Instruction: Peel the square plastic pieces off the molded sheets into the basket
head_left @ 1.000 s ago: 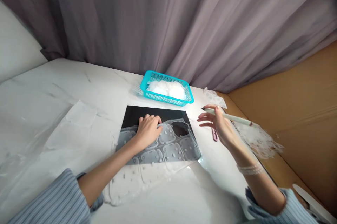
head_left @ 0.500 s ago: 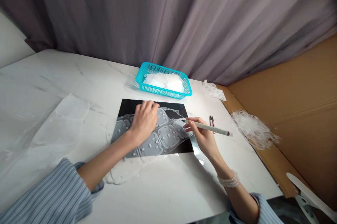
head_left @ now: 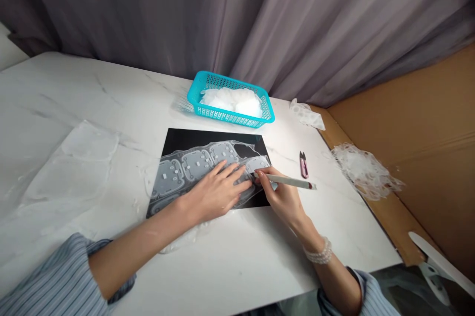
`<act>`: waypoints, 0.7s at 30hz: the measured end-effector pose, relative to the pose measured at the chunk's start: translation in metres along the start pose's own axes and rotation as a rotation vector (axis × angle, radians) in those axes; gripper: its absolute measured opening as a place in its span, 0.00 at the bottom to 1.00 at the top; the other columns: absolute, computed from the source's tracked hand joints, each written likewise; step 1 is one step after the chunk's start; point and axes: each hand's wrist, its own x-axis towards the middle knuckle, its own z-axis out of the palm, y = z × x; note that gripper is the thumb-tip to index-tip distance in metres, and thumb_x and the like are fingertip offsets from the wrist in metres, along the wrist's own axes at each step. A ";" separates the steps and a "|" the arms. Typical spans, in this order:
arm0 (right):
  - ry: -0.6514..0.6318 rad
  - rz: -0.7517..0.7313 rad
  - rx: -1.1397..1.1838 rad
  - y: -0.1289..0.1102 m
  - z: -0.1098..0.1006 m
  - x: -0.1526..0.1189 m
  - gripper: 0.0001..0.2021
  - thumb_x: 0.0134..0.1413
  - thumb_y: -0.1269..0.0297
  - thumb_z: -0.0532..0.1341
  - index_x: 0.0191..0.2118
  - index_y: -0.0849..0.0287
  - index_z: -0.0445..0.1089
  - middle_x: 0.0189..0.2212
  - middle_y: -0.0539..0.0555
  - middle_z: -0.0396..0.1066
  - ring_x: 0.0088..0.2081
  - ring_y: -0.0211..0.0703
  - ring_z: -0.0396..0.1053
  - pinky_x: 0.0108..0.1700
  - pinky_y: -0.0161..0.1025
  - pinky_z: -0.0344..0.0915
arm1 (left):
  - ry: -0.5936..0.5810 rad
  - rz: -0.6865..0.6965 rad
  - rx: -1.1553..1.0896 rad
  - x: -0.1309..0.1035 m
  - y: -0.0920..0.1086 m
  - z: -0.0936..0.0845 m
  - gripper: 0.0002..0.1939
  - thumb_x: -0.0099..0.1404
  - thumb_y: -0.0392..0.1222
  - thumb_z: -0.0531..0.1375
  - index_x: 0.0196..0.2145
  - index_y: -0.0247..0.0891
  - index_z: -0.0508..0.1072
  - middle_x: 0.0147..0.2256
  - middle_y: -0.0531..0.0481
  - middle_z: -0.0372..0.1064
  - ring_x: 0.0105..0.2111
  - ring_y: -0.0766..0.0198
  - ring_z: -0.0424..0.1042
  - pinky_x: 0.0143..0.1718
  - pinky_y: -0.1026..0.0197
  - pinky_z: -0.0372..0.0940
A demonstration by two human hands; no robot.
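On a marble-patterned white desk (head_left: 237,266), before a mauve-grey curtain (head_left: 159,14) and beside cardboard (head_left: 408,103): translucent molded sheet (head_left: 195,163) over a black mat (head_left: 185,139), under a flat, spread left hand (head_left: 218,191). Closed in the grip of the right hand (head_left: 284,200): white pen-shaped tool (head_left: 293,181), tip leftward at the sheet, long axis nearly crosswise.

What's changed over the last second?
The right hand moved left, bringing its pen-like tool to the clear sheet; the left hand shifted nearer the person and rightward on it. The tool stayed gripped; the blue basket stayed put.
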 end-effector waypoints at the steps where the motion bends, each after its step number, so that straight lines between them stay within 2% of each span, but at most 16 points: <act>1: -0.003 -0.005 -0.006 0.000 0.001 0.001 0.11 0.67 0.60 0.54 0.38 0.57 0.70 0.30 0.53 0.74 0.31 0.43 0.72 0.34 0.39 0.66 | 0.001 0.001 0.005 0.000 0.000 0.000 0.20 0.70 0.36 0.49 0.58 0.38 0.65 0.65 0.34 0.56 0.66 0.43 0.53 0.63 0.39 0.49; 7: 0.007 -0.080 -0.088 -0.004 0.003 0.000 0.09 0.67 0.65 0.54 0.38 0.58 0.70 0.29 0.53 0.74 0.28 0.41 0.71 0.32 0.37 0.66 | 0.013 -0.008 0.052 -0.001 0.001 0.003 0.20 0.72 0.37 0.48 0.58 0.39 0.65 0.65 0.37 0.57 0.66 0.45 0.54 0.63 0.40 0.50; 11: 0.009 -0.110 -0.154 -0.006 -0.001 -0.015 0.07 0.67 0.67 0.54 0.40 0.59 0.70 0.28 0.53 0.73 0.26 0.41 0.71 0.31 0.37 0.67 | 0.020 -0.027 0.081 0.000 0.002 0.002 0.20 0.72 0.39 0.47 0.59 0.39 0.64 0.64 0.38 0.59 0.64 0.46 0.57 0.63 0.39 0.51; 14: 0.056 -0.178 -0.190 -0.001 0.002 -0.026 0.06 0.66 0.70 0.55 0.43 0.59 0.69 0.35 0.56 0.76 0.32 0.43 0.76 0.35 0.38 0.71 | 0.017 -0.023 0.106 0.000 0.003 0.000 0.21 0.72 0.39 0.47 0.61 0.38 0.63 0.63 0.38 0.60 0.63 0.46 0.58 0.63 0.39 0.51; 17: 0.097 -0.304 -0.238 0.008 0.010 -0.025 0.07 0.65 0.73 0.55 0.44 0.60 0.68 0.42 0.61 0.76 0.43 0.46 0.76 0.44 0.41 0.73 | 0.011 0.008 0.141 0.000 0.002 0.000 0.22 0.72 0.39 0.47 0.61 0.37 0.63 0.63 0.36 0.59 0.63 0.44 0.58 0.62 0.38 0.52; 21: 0.056 -0.398 -0.289 0.016 0.018 -0.017 0.10 0.65 0.75 0.54 0.48 0.61 0.68 0.42 0.62 0.74 0.48 0.47 0.74 0.48 0.43 0.73 | 0.014 0.028 0.170 0.000 0.001 0.002 0.21 0.71 0.38 0.48 0.59 0.36 0.65 0.64 0.34 0.58 0.63 0.42 0.58 0.62 0.37 0.52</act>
